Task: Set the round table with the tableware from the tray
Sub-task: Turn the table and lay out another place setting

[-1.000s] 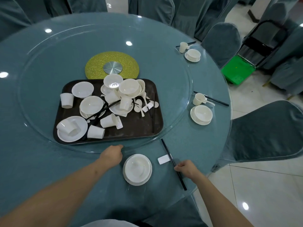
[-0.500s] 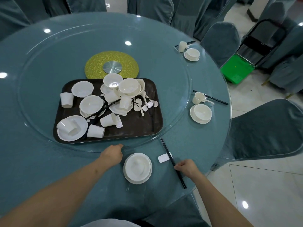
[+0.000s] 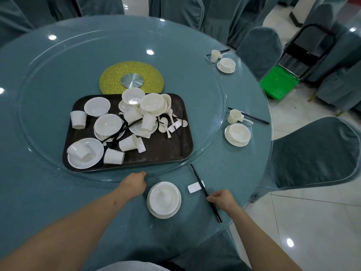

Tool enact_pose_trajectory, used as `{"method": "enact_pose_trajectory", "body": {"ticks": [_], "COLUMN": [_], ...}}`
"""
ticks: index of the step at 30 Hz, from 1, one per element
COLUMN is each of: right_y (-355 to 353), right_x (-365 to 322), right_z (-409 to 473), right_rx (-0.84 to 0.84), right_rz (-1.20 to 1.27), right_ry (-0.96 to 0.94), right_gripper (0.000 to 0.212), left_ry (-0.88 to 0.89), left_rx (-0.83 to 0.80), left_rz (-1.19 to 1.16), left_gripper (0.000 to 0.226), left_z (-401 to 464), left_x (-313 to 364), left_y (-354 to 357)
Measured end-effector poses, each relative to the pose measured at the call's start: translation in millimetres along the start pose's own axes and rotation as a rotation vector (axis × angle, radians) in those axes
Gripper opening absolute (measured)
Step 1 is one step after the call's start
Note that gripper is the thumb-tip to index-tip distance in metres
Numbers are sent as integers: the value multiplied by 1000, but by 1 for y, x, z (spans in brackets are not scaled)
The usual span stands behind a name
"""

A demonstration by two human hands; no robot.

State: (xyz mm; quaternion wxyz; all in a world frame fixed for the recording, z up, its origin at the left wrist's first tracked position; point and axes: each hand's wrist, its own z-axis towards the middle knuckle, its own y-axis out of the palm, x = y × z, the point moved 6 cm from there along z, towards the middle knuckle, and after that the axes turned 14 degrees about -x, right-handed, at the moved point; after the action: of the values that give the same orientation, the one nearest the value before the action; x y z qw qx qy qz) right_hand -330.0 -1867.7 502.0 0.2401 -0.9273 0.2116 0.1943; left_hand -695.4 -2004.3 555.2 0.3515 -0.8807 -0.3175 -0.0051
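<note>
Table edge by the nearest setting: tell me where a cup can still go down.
Bare cloth lies between the bowl on its plate and the chopstick rest, just short of the glass turntable's rim. More bare room lies left of the left hand. The tray is crowded, and the right hand grips the chopsticks.

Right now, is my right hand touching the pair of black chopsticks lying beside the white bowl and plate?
Touching. The head view shows the right hand with its fingers curled against the black chopsticks, no gap visible, right of the white bowl and plate.
</note>
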Motion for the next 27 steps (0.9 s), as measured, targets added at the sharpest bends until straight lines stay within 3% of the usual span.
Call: {"method": "enact_pose_trajectory", "body": {"ticks": [5, 12, 27], "right_y": [-3, -17, -6], "right_x": [-5, -40, -176], "right_z": [-7, -6, 7], "right_rx": [16, 224, 275], "right_rz": [7, 129, 100], "right_ry": [-11, -124, -336], "right_gripper": [12, 28, 16], "left_ry": [1, 21, 150], "left_rx": [-5, -1, 272], "left_rz": [-47, -118, -231], "left_gripper": [52, 47, 39], "left_z": [1, 5, 2], "left_x": [-1, -7, -9], "left_y": [-2, -5, -48]}}
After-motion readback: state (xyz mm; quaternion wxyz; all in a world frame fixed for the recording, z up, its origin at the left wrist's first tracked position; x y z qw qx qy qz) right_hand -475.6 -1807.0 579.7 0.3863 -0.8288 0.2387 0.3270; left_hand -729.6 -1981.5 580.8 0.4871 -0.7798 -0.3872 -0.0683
